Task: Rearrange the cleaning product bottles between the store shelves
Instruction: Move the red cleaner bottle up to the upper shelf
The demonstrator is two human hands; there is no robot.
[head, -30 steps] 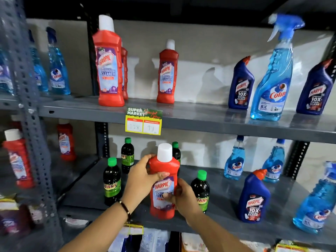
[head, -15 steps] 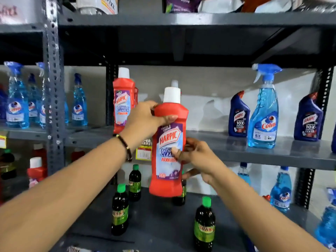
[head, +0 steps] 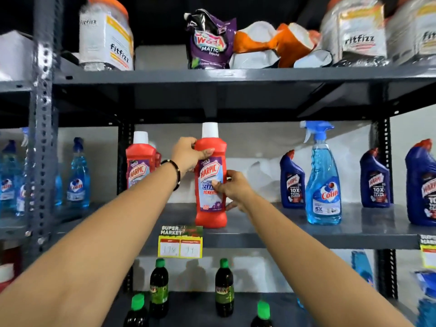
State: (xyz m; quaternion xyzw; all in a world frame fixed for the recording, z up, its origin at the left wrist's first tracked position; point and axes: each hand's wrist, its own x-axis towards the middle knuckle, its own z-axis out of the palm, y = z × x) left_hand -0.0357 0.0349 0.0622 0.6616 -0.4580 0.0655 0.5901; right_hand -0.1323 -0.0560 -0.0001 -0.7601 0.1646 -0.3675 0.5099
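Observation:
A red Harpic bottle [head: 210, 185] with a white cap stands upright at the front of the middle shelf [head: 283, 232]. My left hand [head: 188, 156] grips its shoulder from the left. My right hand [head: 232, 188] holds its label side from the right. Another red Harpic bottle [head: 139, 166] stands to the left on the same shelf, with a further one partly hidden behind it.
Blue Harpic bottles [head: 292, 180] and a Colin spray bottle [head: 322, 175] stand to the right. More Colin sprays [head: 77, 175] fill the left bay. Dark green-capped bottles [head: 224, 289] stand on the shelf below. Jars [head: 106, 36] and pouches [head: 208, 41] sit on the top shelf. A yellow price tag [head: 180, 243] hangs below.
Both hands lifted the red Harpic bottle from the lower shelf up to the middle shelf, where its base now rests. The camera tilted upward.

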